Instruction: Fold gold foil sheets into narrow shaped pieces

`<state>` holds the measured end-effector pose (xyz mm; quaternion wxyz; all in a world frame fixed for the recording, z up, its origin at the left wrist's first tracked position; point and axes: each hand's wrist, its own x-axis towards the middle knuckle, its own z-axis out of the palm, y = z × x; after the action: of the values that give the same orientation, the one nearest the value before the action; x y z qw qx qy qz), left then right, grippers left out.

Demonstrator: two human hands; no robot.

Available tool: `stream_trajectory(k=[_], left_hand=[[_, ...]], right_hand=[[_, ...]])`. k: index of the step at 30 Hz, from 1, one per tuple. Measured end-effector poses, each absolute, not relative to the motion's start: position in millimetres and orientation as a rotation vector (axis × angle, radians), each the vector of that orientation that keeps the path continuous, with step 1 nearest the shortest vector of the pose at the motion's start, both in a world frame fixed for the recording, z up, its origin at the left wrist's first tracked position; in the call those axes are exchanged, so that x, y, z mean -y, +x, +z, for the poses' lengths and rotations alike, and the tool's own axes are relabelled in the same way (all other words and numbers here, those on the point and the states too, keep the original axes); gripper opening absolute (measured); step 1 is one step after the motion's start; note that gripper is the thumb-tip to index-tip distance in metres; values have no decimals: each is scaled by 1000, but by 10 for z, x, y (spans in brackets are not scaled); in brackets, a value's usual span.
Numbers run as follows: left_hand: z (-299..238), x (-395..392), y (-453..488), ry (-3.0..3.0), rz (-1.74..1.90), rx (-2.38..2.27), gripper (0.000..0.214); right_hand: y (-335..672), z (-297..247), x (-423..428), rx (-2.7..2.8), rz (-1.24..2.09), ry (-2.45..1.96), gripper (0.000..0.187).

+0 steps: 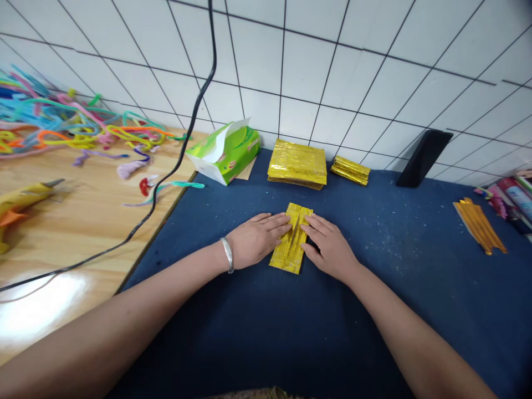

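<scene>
A folded sheet of gold foil paper (291, 244) lies on the blue cloth (399, 260) in front of me. My left hand (255, 238), with a silver bangle at the wrist, lies flat on the sheet's left side, fingers stretched out. My right hand (328, 246) presses flat on its right side, fingers out toward the middle crease. Behind the sheet sits a stack of gold foil sheets (297, 164), and a smaller pile of folded gold pieces (351, 170) lies to its right.
A green tissue pack (226, 149) stands at the cloth's far left corner. Colourful pipe cleaners (70, 127) and a yellow glue gun (20, 202) lie on the wooden table (83, 221), crossed by a black cable (166, 183). Folded gold strips (480, 224) and a black stand (424, 158) are at right.
</scene>
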<state>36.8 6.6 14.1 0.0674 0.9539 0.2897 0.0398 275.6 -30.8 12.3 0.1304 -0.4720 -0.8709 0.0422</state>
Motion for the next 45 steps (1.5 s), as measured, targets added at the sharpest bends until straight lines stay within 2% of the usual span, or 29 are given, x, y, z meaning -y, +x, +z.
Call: stream_trajectory(k=[13, 45], left_hand=[[134, -35, 391, 2870, 52, -914, 55], [139, -67, 329, 2788, 46, -781, 51]], right_hand=[[2750, 160, 314, 2552, 140, -1389, 43], [2802, 150, 275, 2549, 245, -1363, 45]])
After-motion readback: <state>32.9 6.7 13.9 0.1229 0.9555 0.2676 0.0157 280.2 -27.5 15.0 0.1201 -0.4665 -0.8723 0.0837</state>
